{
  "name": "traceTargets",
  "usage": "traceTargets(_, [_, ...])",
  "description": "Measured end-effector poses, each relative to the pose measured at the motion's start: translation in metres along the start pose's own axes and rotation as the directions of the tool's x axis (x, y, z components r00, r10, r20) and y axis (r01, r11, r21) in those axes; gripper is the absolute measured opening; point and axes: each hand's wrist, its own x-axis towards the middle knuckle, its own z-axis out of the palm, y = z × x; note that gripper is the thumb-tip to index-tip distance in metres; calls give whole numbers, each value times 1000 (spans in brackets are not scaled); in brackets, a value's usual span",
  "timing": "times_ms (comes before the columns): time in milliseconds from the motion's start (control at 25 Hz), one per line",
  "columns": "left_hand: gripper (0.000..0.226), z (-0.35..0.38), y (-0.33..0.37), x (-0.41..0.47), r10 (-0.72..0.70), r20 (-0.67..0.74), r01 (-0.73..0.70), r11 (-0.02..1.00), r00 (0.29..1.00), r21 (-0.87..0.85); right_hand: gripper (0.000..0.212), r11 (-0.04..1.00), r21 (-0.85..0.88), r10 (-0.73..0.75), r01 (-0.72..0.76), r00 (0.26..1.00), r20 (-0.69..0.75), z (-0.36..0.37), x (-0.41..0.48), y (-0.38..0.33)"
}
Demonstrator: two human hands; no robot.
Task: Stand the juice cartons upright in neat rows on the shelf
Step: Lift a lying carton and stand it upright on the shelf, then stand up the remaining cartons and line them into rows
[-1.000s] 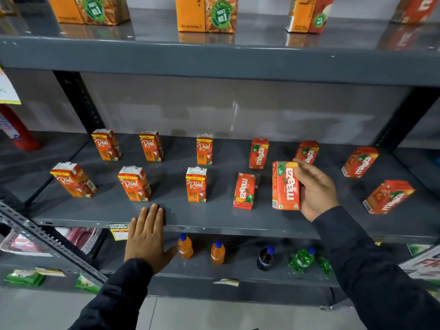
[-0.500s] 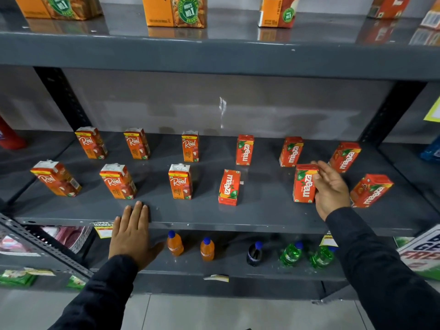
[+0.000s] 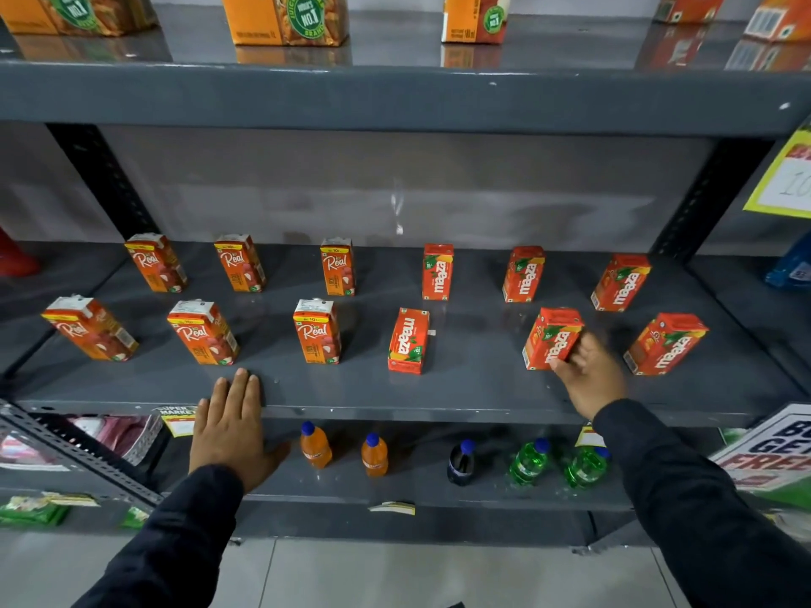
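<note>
Grey metal shelving (image 3: 395, 98) with black slotted uprights (image 3: 105, 182) stands against a pale wall (image 3: 395, 186), grey floor tiles (image 3: 395, 577) at six o'clock.

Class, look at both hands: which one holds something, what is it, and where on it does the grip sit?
The right hand grips a Maaza carton by its lower right side. The left hand lies flat on the shelf edge, holding nothing.

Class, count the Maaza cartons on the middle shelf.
6. Back row: three. Front row: one upside down, one at the right hand, one far right.
</note>
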Motion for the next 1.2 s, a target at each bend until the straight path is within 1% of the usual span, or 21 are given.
traceTargets(120, [115,-1,0,0,2,8,-3,1000,1000,17,38,995,-85,54,-55,998,-14,6,7,-2])
traceTargets(200, [115,-1,-1,-1,2,6,-2,1000,1000,18,47,992,-107,57,-60,998,-27,9,6,-6])
traceTargets(240, [115,-1,0,-1,3,5,-3,1000,1000,20,55,995,-91,32,-41,995,-95,10,1,-10])
traceTargets(280, [115,-1,-1,-1,4,7,-4,1000,1000,23,61,997,-73,-20,4,975,-221,13,-7,-15])
traceTargets(320, [115,-1,-1,-1,6,8,-7,1000,1000,24,62,993,-83,-110,86,928,-356,18,-16,-21])
traceTargets(360, [115,-1,-1,-1,9,9,-9,1000,1000,27,57,973,-139,-227,184,867,-443,27,-26,-28])
traceTargets(400, [115,-1,-1,-1,12,11,-12,999,1000,34,50,941,-201,-335,272,834,-439,41,-35,-35])
traceTargets(440, [115,-1,-1,-1,15,16,-16,999,1000,44,45,916,-224,-395,333,848,-354,58,-42,-44])
traceTargets(480, [115,-2,-2,-1,17,19,-18,999,1000,49,44,916,-208,-386,343,895,-224,78,-47,-55])
traceTargets(520, [115,-2,-3,-1,18,20,-19,999,1000,49,48,933,-206,-319,296,944,-87,98,-50,-67])
traceTargets(560, [116,-2,-3,-2,20,19,-21,999,1000,46,58,944,-240,-228,225,974,19,116,-51,-76])
traceTargets(600, [116,-2,-3,-2,23,18,-24,999,1000,42,72,941,-301,-137,155,987,78,132,-48,-84])
traceTargets(680, [117,-3,-3,-2,27,17,-28,999,999,31,97,899,-438,12,25,997,81,158,-41,-96])
traceTargets(720, [117,-3,-3,-2,28,18,-28,999,999,31,105,863,-505,64,-30,997,51,166,-38,-101])
traceTargets(800, [117,-3,-4,-2,28,16,-29,999,999,30,113,783,-612,131,-112,991,-14,179,-35,-106])
traceTargets(880, [116,-2,-4,-2,31,12,-31,999,999,20,117,730,-669,132,-136,990,-57,188,-34,-105])
traceTargets(1000, [115,-1,-5,-2,39,5,-39,999,999,26,126,713,-685,106,-150,989,-106,195,-34,-104])
traceTargets(1080, [116,-1,-5,-2,45,6,-45,999,999,31,118,672,-710,178,-212,976,-123,197,-32,-106])
traceTargets(1120, [116,-1,-6,-3,46,2,-46,999,999,27,107,653,-721,214,-232,970,-119,197,-30,-107])
traceTargets(1160, [116,0,-6,-3,45,-3,-44,999,999,22,90,653,-719,236,-237,966,-105,195,-28,-108])
traceTargets(1200, [116,0,-6,-3,43,-6,-43,999,999,21,73,679,-696,246,-233,966,-84,192,-26,-110])
